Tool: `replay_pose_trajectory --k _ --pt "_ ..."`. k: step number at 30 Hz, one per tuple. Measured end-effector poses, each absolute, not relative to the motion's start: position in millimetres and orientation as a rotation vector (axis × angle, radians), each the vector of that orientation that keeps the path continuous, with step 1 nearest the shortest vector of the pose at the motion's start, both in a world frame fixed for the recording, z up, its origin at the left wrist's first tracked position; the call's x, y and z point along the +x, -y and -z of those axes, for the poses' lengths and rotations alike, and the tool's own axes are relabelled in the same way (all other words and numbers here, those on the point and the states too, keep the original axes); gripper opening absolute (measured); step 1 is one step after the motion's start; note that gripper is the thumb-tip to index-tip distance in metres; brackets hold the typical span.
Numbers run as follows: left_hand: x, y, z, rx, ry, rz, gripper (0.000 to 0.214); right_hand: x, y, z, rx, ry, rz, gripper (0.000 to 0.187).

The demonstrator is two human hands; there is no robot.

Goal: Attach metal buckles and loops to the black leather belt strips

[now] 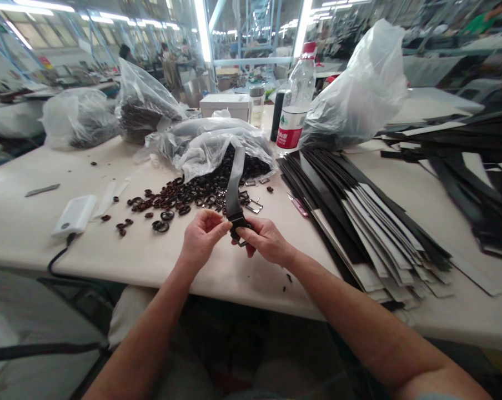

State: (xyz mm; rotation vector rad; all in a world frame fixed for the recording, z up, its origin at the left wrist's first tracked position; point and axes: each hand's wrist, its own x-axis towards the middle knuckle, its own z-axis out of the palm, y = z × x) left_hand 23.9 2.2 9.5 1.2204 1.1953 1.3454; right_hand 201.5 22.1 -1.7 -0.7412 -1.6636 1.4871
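Observation:
A black belt strap rises from between my hands and leans away over the heap of small parts. At its near end sits a dark metal buckle. My right hand is closed on this buckle end, thumb on top and fingers beneath. My left hand is closed in a pinch at the left edge of the belt, just by the buckle; its fingertips are partly hidden. Beyond them lie brown and black belt loops in a loose heap, with a few metal buckle frames near the strap.
Many black strips with pale undersides lie stacked at right. Behind the heap are an open plastic bag, a red-capped bottle and a glass jar. A white corded device and a blade lie left; pink snips lie right.

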Motion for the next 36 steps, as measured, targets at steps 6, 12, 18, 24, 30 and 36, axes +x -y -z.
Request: replay_pose_trajectory --k 6,12,18,24,30,36 --pt "32.7 0.3 -11.3 0.855 -0.779 -1.188 0.054 200.6 -17.6 -1.0 -0.749 1.732 -1.445 0.022" --pt "38.6 5.7 -12.5 0.657 -0.747 -1.191 0.039 195.4 -16.8 1.3 -0.803 1.729 -1.462 0.021" --pt "42.0 5.7 -8.8 0.665 -0.809 -1.221 0.034 192.5 -16.8 6.8 -0.891 1.674 -1.467 0.02" --pt "41.4 4.2 -8.1 0.758 -0.858 -1.211 0.03 191.8 -13.7 6.4 -0.861 1.574 -1.57 0.026" --pt "36.3 4.1 -10.3 0.805 -0.792 -1.181 0.028 194.1 -13.1 2.2 -0.8 1.495 -1.691 0.035" --pt "32.4 8.3 -10.5 1.024 -0.822 -1.186 0.031 194.7 -15.4 2.2 -0.711 1.36 -1.836 0.04"
